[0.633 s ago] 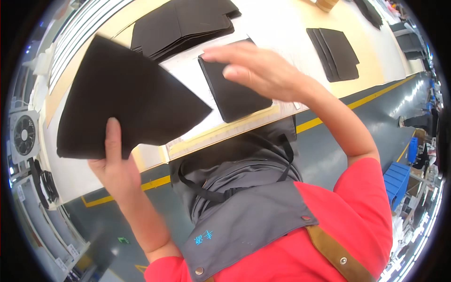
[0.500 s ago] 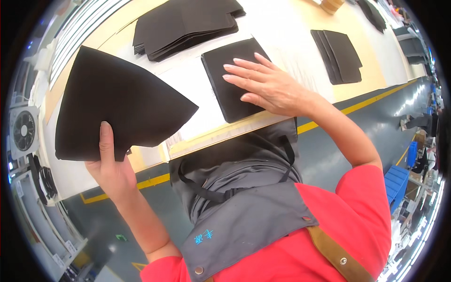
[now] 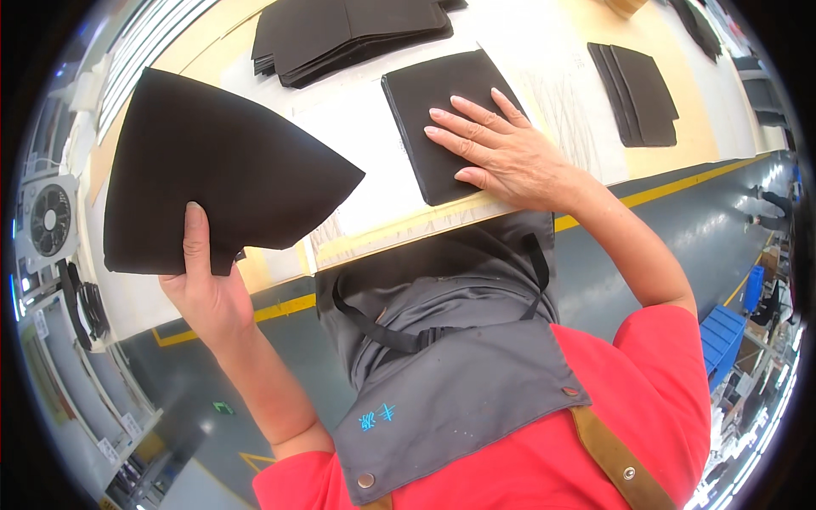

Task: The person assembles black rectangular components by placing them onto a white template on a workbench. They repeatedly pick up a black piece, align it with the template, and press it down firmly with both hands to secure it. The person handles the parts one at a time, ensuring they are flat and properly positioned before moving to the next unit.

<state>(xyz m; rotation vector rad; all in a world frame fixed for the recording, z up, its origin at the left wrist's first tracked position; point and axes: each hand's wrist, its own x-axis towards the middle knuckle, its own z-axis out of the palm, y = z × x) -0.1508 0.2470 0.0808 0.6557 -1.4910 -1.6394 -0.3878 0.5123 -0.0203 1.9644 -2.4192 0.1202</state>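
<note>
My left hand (image 3: 208,285) grips a large black sheet piece (image 3: 212,161) by its lower edge, thumb on top and fingers hidden beneath. The piece is held up over the left part of the table, its pointed corner turned right. With fingers spread, my right hand (image 3: 514,157) lies flat on a folded black piece or small stack (image 3: 416,110) near the table's front edge. I cannot make out whether that is one folded piece or several layers. Nothing is gripped in the right hand.
Behind stands a thick stack of black pieces (image 3: 340,38). Several smaller black pieces (image 3: 646,98) lie overlapped at the right. The pale worktable (image 3: 361,191) ends just in front of me. A white fan (image 3: 51,221) stands at the left, a blue crate (image 3: 722,336) at the right beyond the aisle.
My right hand has come down from hovering over the folded black piece to lying spread on it. The left hand keeps its hold on the black sheet. The view has shifted slightly.
</note>
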